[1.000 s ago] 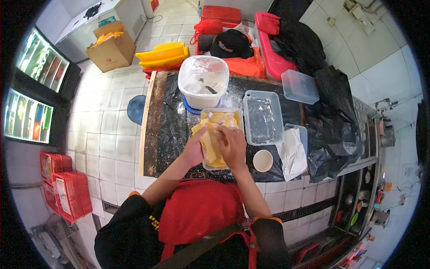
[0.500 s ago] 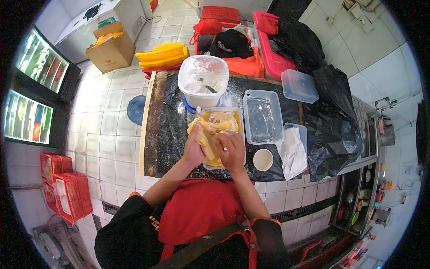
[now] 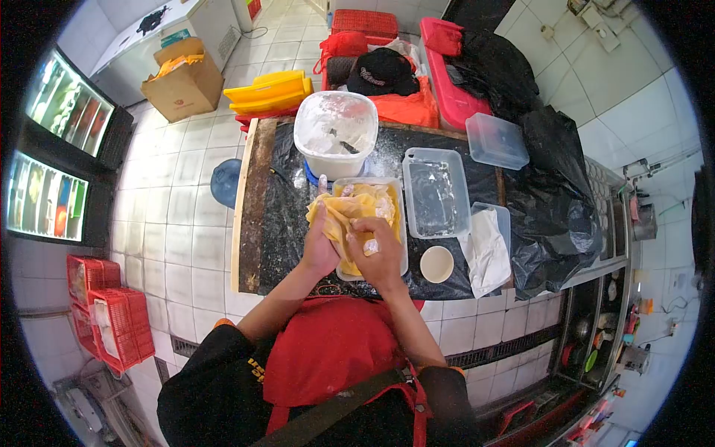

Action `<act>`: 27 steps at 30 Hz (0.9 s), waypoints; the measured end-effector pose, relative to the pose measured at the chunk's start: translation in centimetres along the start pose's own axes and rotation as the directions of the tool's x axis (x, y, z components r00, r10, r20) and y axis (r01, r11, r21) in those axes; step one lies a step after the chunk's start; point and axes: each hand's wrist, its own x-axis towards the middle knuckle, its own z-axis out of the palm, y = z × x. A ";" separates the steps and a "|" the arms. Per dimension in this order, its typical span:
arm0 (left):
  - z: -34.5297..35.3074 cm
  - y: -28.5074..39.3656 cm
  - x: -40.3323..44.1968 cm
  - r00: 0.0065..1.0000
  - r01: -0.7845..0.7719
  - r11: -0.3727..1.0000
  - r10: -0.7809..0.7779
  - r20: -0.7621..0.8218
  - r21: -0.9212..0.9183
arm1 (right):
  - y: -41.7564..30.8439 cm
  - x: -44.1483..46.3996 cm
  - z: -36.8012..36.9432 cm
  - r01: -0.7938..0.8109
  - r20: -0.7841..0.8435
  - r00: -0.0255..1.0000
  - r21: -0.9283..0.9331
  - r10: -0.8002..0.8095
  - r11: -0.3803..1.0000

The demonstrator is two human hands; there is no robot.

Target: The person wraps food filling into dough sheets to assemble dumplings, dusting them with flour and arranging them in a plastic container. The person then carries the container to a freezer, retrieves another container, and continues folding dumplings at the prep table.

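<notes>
My left hand (image 3: 322,249) is curled under a limp yellow piece (image 3: 339,211), with whitish, floury fingertips at its far side. It looks like raw skin, meat or dough; the exact kind cannot be made out. On the right, my right hand (image 3: 378,257) pinches the near edge of the same piece between thumb and fingers. Both hands are above a clear plastic tub (image 3: 403,246) holding more yellow pieces in yellowish liquid. Just beyond stands a white bucket (image 3: 335,158) of white powder with a dark utensil handle (image 3: 348,147) sticking out.
Right of the tub are a powder-smeared clear container (image 3: 437,195), a cream cup (image 3: 437,265) and a white cloth or paper (image 3: 488,257). Black plastic sheeting (image 3: 287,223) covers the table. A blue round object (image 3: 226,182) is beside its left edge; yellow trays (image 3: 269,92) stand behind.
My right hand has shifted slightly left and down, its fingers now closing on the yellow piece's near edge. The piece has been folded differently; my left hand stays nearly in place.
</notes>
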 end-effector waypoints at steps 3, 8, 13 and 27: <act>-0.3 -0.2 0.0 0.999 -0.040 0.999 0.040 -0.017 -0.011 | 0.2 0.0 0.2 0.071 -0.019 0.997 -0.127 -0.074 0.989; -1.2 0.0 -0.2 0.997 0.073 0.992 -0.073 -0.008 0.103 | 1.2 -0.1 -0.1 -0.157 0.059 0.985 -0.108 0.164 0.982; -1.0 -0.4 0.1 0.985 0.055 0.911 0.018 -0.173 0.409 | 1.5 -0.1 -1.8 -0.446 0.054 0.890 0.312 0.453 0.839; 0.4 1.0 0.1 0.959 0.226 0.799 -0.083 -0.269 0.557 | 8.1 -11.8 -10.1 -0.427 -0.175 0.857 -0.767 0.485 0.479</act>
